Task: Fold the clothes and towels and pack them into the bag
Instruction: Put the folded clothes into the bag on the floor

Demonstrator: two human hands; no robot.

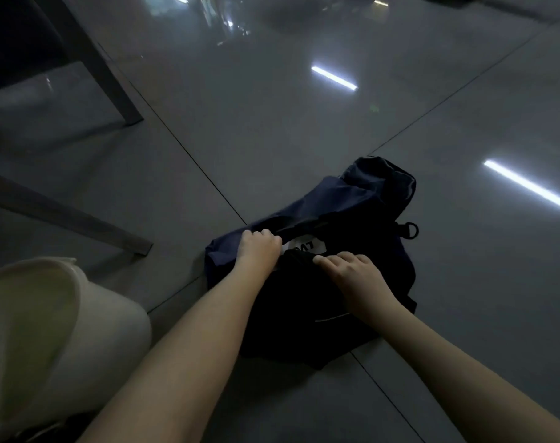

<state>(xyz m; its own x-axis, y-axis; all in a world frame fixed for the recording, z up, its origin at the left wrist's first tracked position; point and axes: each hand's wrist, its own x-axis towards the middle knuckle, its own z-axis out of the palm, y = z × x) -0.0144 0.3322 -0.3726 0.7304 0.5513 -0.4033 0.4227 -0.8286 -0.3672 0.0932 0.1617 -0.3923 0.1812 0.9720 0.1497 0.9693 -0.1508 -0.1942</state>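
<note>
Gripping mouth edge of bag (352,203) with left hand (261,247), fingers curled round it. Pressing black cloth (291,302) at opening with right hand (352,270), fingers near straight, no obvious pinch. Navy bag slumped on floor (272,123) dead ahead, long axis running away up-right. White printed cloth (307,246) peeking between hands. Probably wants shoving forward, inward.

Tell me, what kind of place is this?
Probably an indoor room, maybe an office or workroom. The glossy grey tiled floor shows strip-light reflections, grey furniture legs stand at the left, and a navy bag lies on the floor.
</note>
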